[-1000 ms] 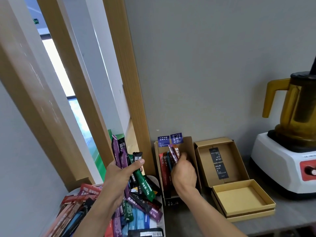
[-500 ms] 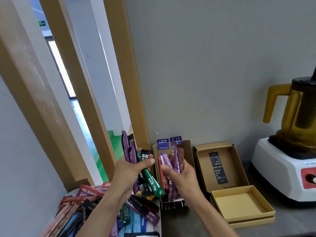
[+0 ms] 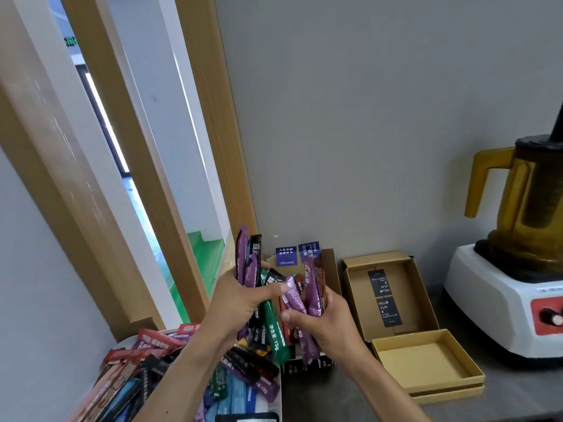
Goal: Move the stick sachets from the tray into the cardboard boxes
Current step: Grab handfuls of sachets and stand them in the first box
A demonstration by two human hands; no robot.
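1. Since the desk carries everything, layout first: tray of loose sachets bottom left, narrow box just right of it at the wall, wider open box further right.
2. Narrow box lies directly behind the right hand. The left hand is on the tray side, so the right is nearer.
3. Left hand grips a fanned bundle; right hand's fingers curl round a few purple and brown sticks.
4. Sticks' long axis is near upright, roughly along the box's length. Likely next move: forward and down.
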